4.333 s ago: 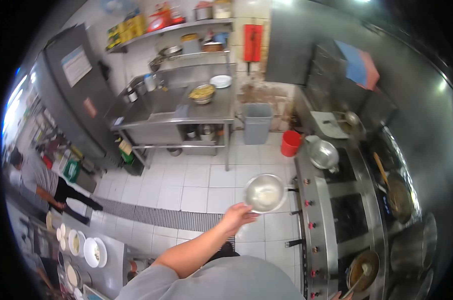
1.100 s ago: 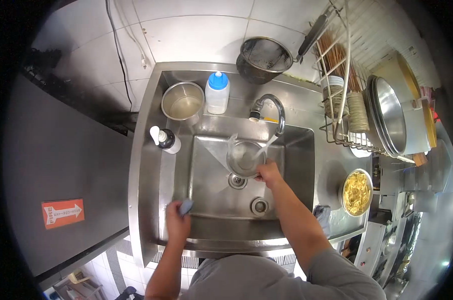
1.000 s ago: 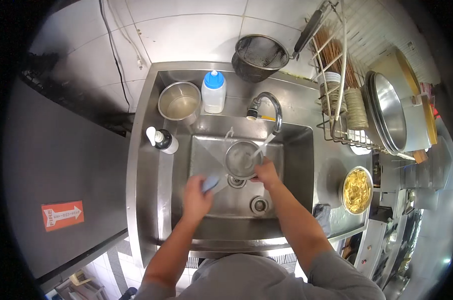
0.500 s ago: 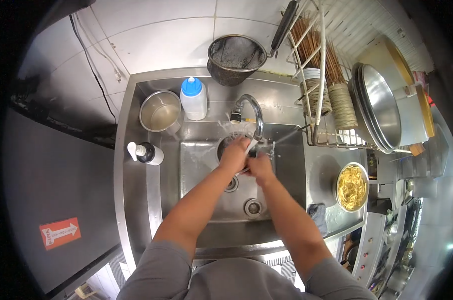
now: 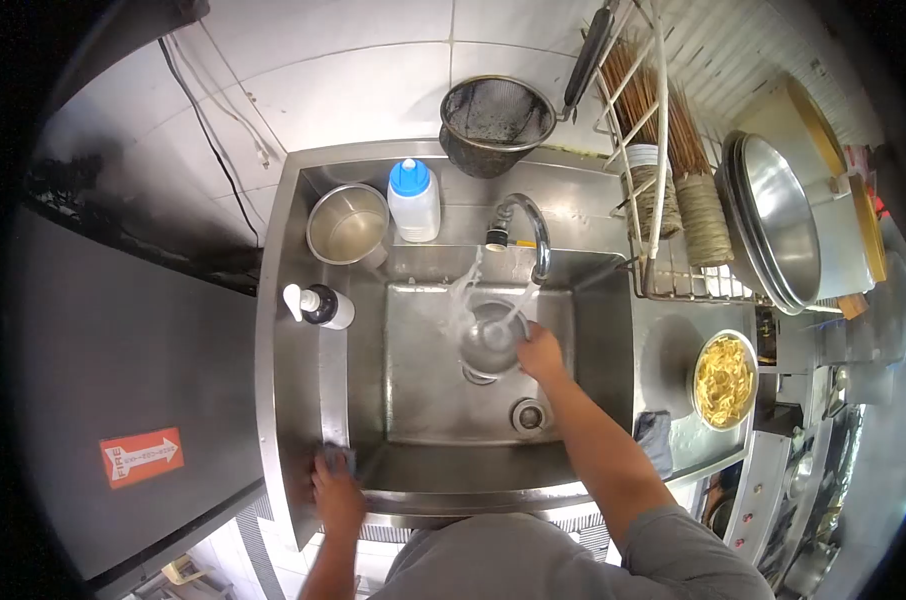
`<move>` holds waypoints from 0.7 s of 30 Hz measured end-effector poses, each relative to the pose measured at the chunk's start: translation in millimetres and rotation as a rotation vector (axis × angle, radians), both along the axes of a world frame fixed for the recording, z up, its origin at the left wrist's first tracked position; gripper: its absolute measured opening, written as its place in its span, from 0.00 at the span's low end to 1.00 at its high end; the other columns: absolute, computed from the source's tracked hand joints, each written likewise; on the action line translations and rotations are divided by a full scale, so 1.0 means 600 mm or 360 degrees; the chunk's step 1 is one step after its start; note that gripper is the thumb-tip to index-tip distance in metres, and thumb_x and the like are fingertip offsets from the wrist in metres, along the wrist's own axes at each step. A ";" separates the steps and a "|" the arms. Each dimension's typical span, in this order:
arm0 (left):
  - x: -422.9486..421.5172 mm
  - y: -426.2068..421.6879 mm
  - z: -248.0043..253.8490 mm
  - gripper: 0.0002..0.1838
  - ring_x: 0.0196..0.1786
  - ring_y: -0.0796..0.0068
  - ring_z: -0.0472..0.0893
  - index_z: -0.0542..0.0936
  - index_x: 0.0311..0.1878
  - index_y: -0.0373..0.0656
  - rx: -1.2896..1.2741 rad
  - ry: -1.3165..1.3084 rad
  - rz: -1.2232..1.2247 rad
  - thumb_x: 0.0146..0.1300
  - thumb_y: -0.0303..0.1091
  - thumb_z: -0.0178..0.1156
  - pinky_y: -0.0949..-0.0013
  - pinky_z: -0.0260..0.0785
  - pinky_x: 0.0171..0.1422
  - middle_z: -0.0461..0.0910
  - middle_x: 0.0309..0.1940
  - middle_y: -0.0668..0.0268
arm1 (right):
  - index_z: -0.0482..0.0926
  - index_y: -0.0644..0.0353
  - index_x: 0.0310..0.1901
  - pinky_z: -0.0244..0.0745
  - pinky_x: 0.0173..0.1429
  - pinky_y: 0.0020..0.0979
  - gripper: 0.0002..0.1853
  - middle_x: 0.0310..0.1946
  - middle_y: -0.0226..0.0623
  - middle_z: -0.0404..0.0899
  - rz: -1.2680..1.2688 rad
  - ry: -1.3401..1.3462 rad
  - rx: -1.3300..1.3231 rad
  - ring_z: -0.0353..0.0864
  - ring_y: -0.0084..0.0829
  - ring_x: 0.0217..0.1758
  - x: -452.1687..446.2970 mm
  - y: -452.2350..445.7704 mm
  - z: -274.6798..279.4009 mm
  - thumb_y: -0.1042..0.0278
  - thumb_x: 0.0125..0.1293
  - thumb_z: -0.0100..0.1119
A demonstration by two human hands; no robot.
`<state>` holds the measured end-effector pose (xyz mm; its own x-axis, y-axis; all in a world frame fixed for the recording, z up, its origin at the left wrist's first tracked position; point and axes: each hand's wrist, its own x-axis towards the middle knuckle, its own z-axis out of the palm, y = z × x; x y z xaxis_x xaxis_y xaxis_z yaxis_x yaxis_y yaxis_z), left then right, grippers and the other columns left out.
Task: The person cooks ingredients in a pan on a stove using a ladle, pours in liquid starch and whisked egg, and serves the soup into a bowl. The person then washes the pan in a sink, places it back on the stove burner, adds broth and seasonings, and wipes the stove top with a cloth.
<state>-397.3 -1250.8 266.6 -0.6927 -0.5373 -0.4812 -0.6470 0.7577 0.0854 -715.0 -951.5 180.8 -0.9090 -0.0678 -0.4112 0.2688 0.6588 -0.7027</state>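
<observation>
In the head view, my right hand (image 5: 540, 352) grips the right rim of a round metal bowl (image 5: 489, 340) inside the sink. Water from the curved faucet (image 5: 533, 225) pours into the bowl and splashes off its left side. My left hand (image 5: 338, 497) is at the sink's front left corner, its fingers closed over a dark grey scouring pad (image 5: 339, 457) on the ledge. The bowl partly covers one drain; a second drain strainer (image 5: 530, 414) shows beside it in the sink basin (image 5: 423, 400).
Along the back stand a metal pot (image 5: 348, 225), a blue-capped bottle (image 5: 414, 205) and a mesh strainer (image 5: 495, 125). A pump bottle (image 5: 320, 306) is on the left ledge. To the right are a wire rack (image 5: 688, 285), a bowl of yellow strips (image 5: 725, 380) and a grey cloth (image 5: 654, 440).
My left hand has left the bowl and moved down left to the ledge with the pad. My right hand stays on the bowl, now tilted open under the water. The view has shifted slightly.
</observation>
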 end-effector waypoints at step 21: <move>-0.693 0.253 -0.068 0.33 0.82 0.45 0.53 0.53 0.80 0.34 0.0277 0.0903 -0.1237 0.77 0.35 0.48 0.53 0.47 0.85 0.39 0.84 0.47 | 0.67 0.47 0.74 0.84 0.51 0.40 0.38 0.65 0.45 0.74 -0.0068 0.0955 0.0857 0.85 0.45 0.52 0.485 0.359 0.215 0.75 0.59 0.61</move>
